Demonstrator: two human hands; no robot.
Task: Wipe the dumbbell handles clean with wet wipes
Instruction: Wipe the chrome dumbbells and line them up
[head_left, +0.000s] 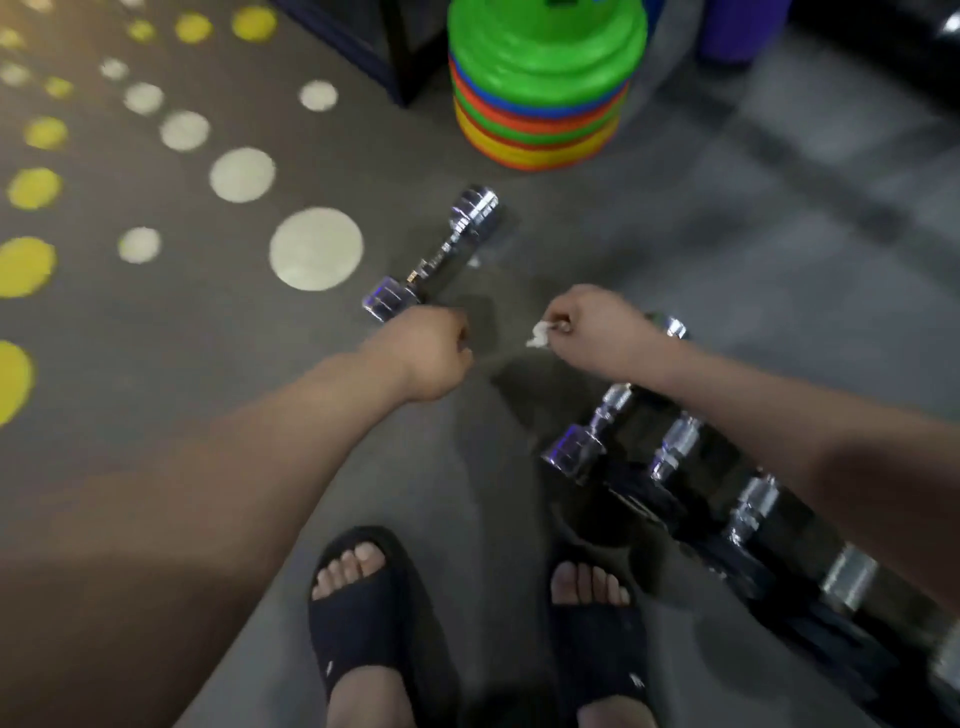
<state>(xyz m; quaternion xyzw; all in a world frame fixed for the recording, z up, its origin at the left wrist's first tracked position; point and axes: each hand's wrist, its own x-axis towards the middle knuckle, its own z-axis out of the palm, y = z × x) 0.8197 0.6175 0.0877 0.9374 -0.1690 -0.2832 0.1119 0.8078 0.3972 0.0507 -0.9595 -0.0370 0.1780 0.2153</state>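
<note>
Your floor (156, 338) was dark grey, spotted on the left with white and yellow circles of mixed sizes. The stack of discs (545, 88) showed bright green on top, then thin bands of blue, orange, green and yellow. Both the lone dumbbell (436, 260) and the row of dumbbells (680, 441) were chrome silver with bluish glints. The wipe (539, 335) was white, your slides (363, 613) black, the far container (743, 26) purple.

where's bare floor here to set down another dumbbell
Free: bare floor right of the lone dumbbell, short of the coloured plate stack, and the dotted floor left of it. Crowded on the right, where the dumbbell row runs beside the right foot.
</note>
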